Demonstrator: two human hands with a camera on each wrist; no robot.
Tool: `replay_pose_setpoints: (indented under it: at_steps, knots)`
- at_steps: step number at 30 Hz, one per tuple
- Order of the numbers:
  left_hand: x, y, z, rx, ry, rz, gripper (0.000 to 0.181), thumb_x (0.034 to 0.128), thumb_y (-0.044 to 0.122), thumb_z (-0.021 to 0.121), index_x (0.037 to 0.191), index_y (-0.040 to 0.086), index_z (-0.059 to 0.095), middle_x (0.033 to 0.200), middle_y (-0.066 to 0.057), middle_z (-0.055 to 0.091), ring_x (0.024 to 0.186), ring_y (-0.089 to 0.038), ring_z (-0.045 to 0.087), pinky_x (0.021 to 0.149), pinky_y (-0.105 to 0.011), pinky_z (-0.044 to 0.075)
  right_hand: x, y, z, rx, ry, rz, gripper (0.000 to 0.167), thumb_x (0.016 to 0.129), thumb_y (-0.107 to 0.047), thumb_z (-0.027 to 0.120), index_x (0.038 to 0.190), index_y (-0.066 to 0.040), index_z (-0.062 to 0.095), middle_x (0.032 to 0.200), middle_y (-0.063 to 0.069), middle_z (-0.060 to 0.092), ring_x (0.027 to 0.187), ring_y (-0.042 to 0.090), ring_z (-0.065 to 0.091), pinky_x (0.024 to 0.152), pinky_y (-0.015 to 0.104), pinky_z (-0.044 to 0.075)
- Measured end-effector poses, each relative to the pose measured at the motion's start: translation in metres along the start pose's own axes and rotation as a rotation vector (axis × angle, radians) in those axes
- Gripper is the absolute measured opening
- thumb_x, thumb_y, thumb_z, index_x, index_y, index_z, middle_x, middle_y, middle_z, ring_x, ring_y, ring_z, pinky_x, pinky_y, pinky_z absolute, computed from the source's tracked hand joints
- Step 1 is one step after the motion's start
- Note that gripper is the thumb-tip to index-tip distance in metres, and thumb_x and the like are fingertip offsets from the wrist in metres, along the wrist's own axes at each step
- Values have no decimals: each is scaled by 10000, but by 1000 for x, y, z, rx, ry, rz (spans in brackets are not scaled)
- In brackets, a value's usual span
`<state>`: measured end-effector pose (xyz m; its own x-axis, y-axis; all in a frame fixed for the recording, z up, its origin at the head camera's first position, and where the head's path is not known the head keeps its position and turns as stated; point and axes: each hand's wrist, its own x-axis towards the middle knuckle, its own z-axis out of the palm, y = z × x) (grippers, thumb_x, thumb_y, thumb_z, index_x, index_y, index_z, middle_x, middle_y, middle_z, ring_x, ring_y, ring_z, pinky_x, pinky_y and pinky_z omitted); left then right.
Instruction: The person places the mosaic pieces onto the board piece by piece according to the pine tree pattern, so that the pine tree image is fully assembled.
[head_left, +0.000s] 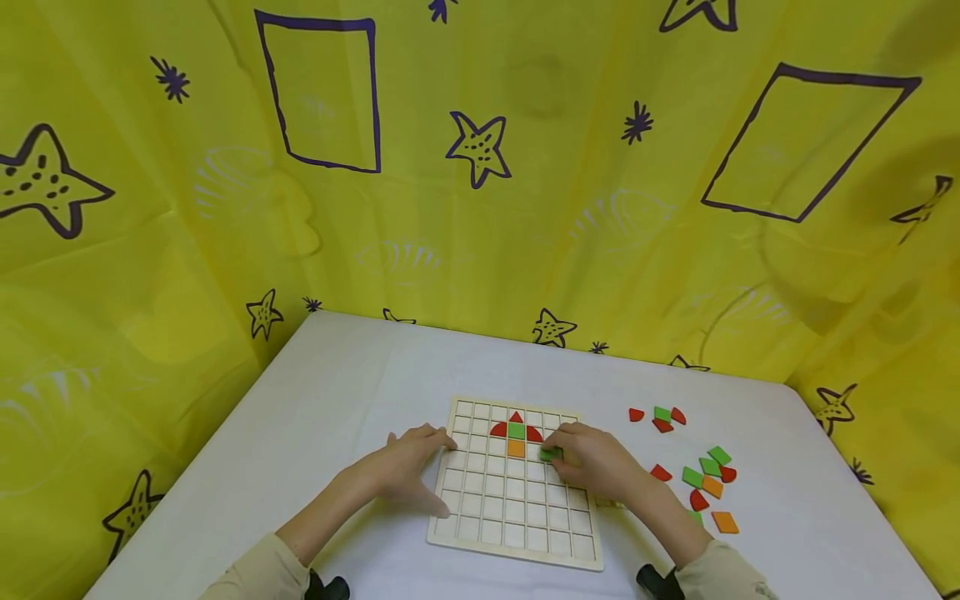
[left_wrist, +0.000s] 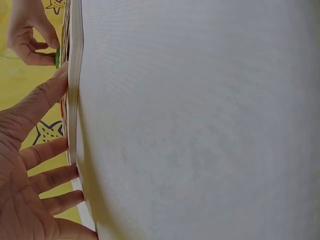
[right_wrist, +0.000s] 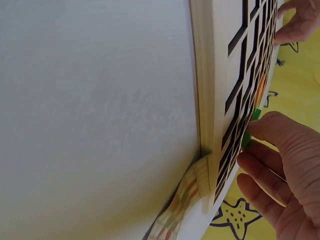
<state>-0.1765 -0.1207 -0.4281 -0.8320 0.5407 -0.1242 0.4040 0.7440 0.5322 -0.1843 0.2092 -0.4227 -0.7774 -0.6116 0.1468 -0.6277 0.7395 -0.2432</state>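
Note:
A pale wooden grid board [head_left: 495, 508] lies on the white table. On its upper cells a small figure is laid: a red triangle [head_left: 516, 417], a green square [head_left: 517, 431] between two red quarter-round tiles [head_left: 498, 430], and an orange square [head_left: 516, 448] below. My right hand [head_left: 596, 458] pinches a green tile [head_left: 551, 454] between thumb and fingers, over the board right of the orange square. My left hand [head_left: 408, 471] rests against the board's left edge, its fingers spread and extended, thumb [left_wrist: 42, 100] on the rim in the left wrist view.
Loose green, red and orange tiles [head_left: 725, 522] lie scattered on the table [head_left: 360, 375] to the right of the board. A card with a coloured pattern [right_wrist: 180, 205] sticks out from under the board's right side. Yellow patterned curtains [head_left: 480, 242] surround the table.

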Motion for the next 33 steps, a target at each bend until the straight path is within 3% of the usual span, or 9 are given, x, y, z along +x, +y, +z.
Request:
replay_pose_setpoints:
  at_steps: [6,14,33]
  knots:
    - [-2,4,-2,-15,-3,0,791,685,382,953,1331,126,575,1398,-131,553,1366,-373,470,1042,-834,232,8,-5,7,6,4,-39,113,925,-94,747,1037,-101,755,1011,-30,684,912,135,645,827,376,581]
    - [-2,3,-2,-7,2,6,800,687,387,953,1339,119,574,1413,-152,545,1374,-392,465,1029,-843,237,13,-9,13,-22,38,-130,98,934,-58,731,1022,-85,762,1024,5,699,972,193,679,854,373,591]
    - [-1,2,0,-21,4,12,794,680,384,960,1323,115,580,1375,-156,559,1347,-418,484,1010,-858,232,10,-7,12,-30,54,-112,120,904,-55,770,1020,-71,798,1005,12,711,936,177,673,814,349,594]
